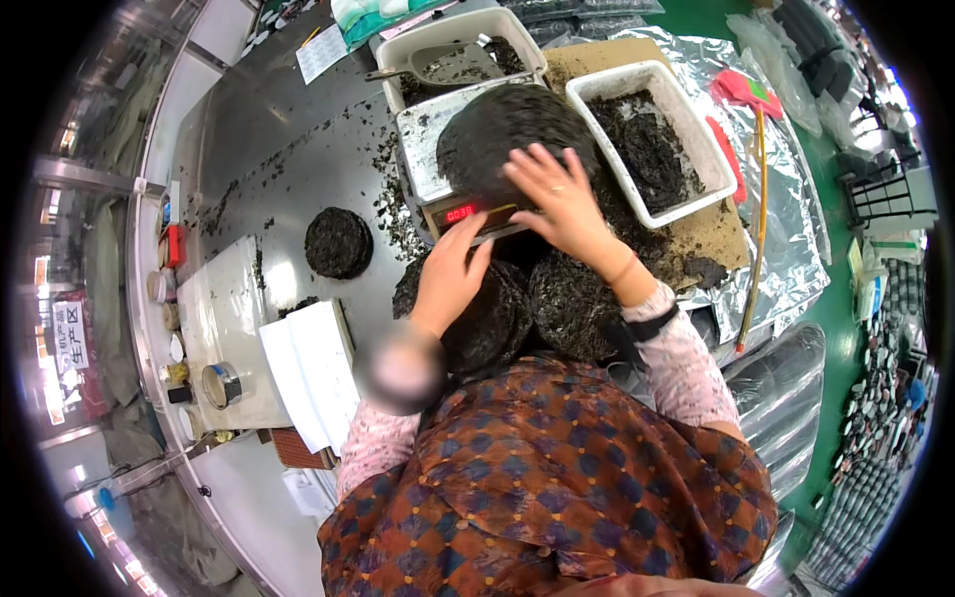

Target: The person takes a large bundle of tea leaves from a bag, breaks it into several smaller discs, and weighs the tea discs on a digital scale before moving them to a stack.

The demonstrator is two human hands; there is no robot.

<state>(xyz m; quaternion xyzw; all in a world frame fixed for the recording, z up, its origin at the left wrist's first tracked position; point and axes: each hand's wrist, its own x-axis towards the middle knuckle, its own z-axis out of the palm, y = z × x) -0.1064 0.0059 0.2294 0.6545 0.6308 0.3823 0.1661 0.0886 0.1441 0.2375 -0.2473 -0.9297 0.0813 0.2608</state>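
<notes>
A large round disc of dark dried seaweed (515, 130), blurred, lies across the white pan (429, 142) of a digital scale (448, 216) with a lit red display. My right hand (559, 205) has its fingers spread over the disc's near right edge; whether it presses cannot be told. My left hand (451, 272) is at the front of the scale, fingertips beside the display and thumb apart, with nothing seen in it. Between my body and the scale stand two round seaweed stacks, a left one (496, 321) and a right one (571, 306), partly hidden by my arms.
A smaller seaweed stack (339, 242) sits on the metal table (298, 172). White tubs of fragments flank the scale: a rear tub (388, 56) with a scoop (455, 66) and a right tub (645, 216). Papers (310, 373) lie left; a yellow stick (757, 224) lies right.
</notes>
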